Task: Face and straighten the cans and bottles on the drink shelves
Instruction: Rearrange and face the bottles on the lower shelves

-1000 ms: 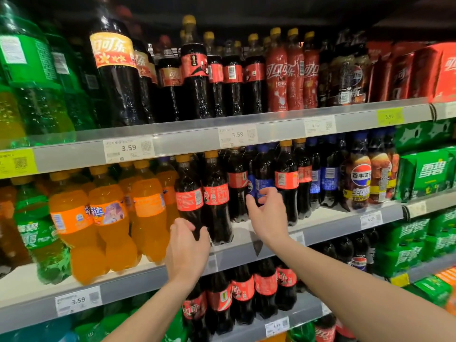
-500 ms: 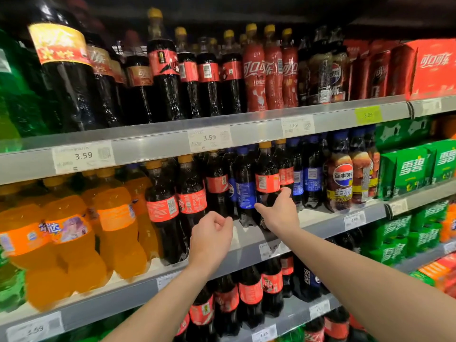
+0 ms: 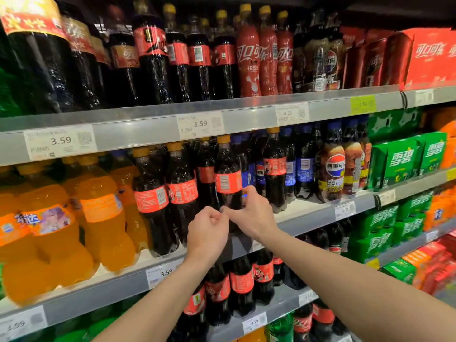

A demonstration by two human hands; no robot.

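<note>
on the middle shelf (image 3: 318, 214), right hand (image 3: 254, 215) grips upright cola bottle (image 3: 228, 178), barcode outward.

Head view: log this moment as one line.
shelf: middle | right hand: grips cola bottle, barcode facing out | left hand: curled, holding nothing, beside right hand | bottle upright

Counted: two bare hands (image 3: 232, 222) at 6 o'clock; three red-wrapped plastic cola bottles (image 3: 267, 55) at 12 o'clock; two green cardboard drink packs (image 3: 409, 156) at 3 o'clock; three white 3.59 price tags (image 3: 199, 124) along the shelf rails.
</note>
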